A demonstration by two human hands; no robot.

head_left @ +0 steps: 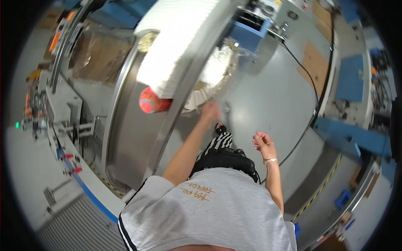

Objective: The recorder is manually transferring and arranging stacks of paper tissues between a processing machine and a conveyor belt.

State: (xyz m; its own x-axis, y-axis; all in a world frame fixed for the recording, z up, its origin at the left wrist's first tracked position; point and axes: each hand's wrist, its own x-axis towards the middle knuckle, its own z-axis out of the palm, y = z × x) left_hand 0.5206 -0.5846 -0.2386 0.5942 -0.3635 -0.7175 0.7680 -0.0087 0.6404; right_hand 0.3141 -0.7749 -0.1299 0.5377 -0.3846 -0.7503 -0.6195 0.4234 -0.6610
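My left hand [210,111] reaches forward past the metal rail of a chute, smeared by motion. It is nearest to a clear plastic bag [228,71] with white material in it, and I cannot tell whether it touches the bag. Over the floor to the right, my right hand [264,142] hangs with loosely bent fingers and nothing visible in it. A long stack of thin white sheets [173,54] lies in the steel chute [130,125]. At its near end sits a rounded red object with a coloured pattern [151,101], partly hidden by the stack.
A blue bin [247,35] is fixed to the machine ahead. Black cable [307,71] runs along the grey floor past flattened cardboard [314,62]. To the left stand a plastic-wrapped carton [98,54] and a conveyor [75,221]; blue machine parts [343,131] line the right.
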